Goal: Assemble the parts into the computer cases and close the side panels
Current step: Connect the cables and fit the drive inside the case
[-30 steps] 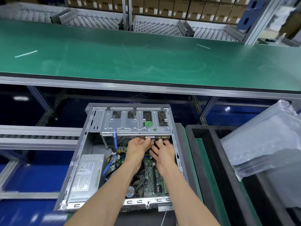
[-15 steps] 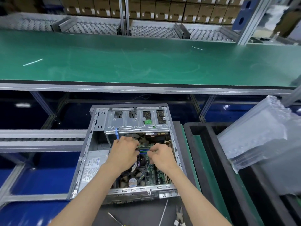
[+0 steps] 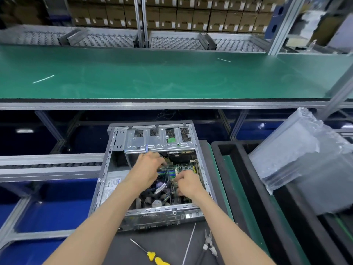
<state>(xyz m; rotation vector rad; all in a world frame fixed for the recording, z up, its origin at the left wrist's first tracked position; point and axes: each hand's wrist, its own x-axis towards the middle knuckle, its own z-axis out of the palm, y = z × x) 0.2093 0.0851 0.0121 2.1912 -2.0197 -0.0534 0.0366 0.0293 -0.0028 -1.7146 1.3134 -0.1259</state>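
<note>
A grey computer case (image 3: 104, 173) lies open on its side on the dark bench. Its silver drive cage (image 3: 158, 143) is at the far end and a power supply (image 3: 112, 185) sits at the left. The green motherboard (image 3: 184, 166) and the round fan (image 3: 157, 203) show inside. My left hand (image 3: 146, 170) reaches in over the blue and green memory slots (image 3: 169, 172), fingers bent down. My right hand (image 3: 189, 185) is curled just to the right of them. What the fingertips press or pinch is hidden.
A yellow-handled screwdriver (image 3: 155, 258), a thin white rod (image 3: 189, 242) and pliers (image 3: 209, 243) lie near the bench's front. A black foam tray (image 3: 236, 169) stands to the right, with stacked clear plastic bags (image 3: 305, 155) on it. The green conveyor (image 3: 172, 77) runs behind.
Both hands have drawn back from under the drive cage toward me, onto the memory slot area. My view has tilted down, bringing the tools at the front into sight.
</note>
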